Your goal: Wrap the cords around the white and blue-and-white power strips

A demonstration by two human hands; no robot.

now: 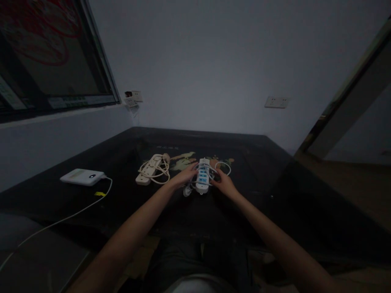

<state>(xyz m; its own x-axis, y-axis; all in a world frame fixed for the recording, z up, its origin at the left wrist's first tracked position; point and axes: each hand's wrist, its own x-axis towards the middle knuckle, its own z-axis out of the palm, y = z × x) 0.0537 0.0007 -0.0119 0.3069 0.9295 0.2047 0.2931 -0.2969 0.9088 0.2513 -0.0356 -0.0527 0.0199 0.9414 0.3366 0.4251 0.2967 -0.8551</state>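
A white power strip with blue sockets (203, 176) lies on the dark table (122, 150), its white cord (225, 165) looped over and around it. My left hand (184, 176) rests against the strip's left side, fingers curled on the cord. My right hand (224, 184) is at the strip's right side, fingers pinched on the cord. The strip's plug (187, 191) lies just below my left hand. A second, cream power strip (148, 171) with its coiled cord sits to the left, apart from both hands.
A white power bank (82, 177) with a cable running off the table's front left lies at the left. Wall sockets (276, 101) sit on the back wall, another socket (133, 97) in the corner. A window is at the upper left.
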